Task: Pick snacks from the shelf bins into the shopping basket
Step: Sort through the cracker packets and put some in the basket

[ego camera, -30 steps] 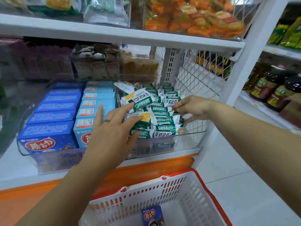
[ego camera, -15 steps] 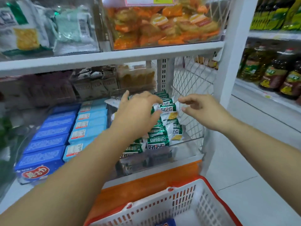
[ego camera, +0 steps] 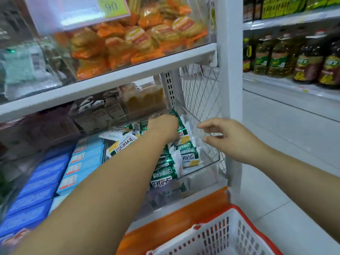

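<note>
Green-and-white snack packets [ego camera: 189, 157] fill a clear bin [ego camera: 207, 170] on the middle shelf. My left hand [ego camera: 163, 127] reaches deep into the back of that bin and lies on the packets. Its fingers point away from me and are hidden, so a grip cannot be made out. My right hand [ego camera: 230, 138] hovers just right of the bin by the wire mesh, fingers loosely bent and holding nothing. The white shopping basket [ego camera: 220, 238] with a red rim sits below at the bottom right; its inside is mostly out of frame.
Dark blue boxes [ego camera: 36, 183] and light blue boxes [ego camera: 84, 162] fill the bin to the left. Orange snack packs [ego camera: 139, 41] sit in the bin above. A white shelf post [ego camera: 230, 70] and wire mesh [ego camera: 200, 92] close the right side. Oil bottles [ego camera: 303, 61] stand on the neighbouring shelf.
My left hand has pushed further back into the packet bin. My right hand has drawn back out of the bin to the right. The view has tilted up and the basket has dropped lower.
</note>
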Action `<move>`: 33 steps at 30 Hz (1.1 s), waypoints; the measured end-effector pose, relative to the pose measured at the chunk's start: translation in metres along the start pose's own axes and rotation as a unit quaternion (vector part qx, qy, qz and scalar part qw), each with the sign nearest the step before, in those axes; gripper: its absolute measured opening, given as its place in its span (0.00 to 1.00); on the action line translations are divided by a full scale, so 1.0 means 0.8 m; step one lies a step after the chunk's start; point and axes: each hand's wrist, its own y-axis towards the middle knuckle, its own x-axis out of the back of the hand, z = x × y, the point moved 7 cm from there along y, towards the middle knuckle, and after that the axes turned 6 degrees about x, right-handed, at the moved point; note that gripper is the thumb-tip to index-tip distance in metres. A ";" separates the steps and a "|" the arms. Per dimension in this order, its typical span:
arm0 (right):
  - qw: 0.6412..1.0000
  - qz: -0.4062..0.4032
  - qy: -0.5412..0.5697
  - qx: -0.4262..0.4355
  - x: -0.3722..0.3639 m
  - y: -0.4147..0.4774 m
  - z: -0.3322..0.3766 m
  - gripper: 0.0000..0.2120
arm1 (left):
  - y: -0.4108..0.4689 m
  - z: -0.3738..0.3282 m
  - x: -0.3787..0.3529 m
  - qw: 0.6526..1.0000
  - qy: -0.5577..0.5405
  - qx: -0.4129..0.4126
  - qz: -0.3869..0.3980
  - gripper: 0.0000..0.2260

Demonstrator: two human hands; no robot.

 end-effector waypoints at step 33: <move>0.933 -0.057 0.331 -0.129 -0.061 -0.156 0.078 0.11 | -0.298 0.023 -0.044 0.657 -0.752 -0.014 0.047 0.21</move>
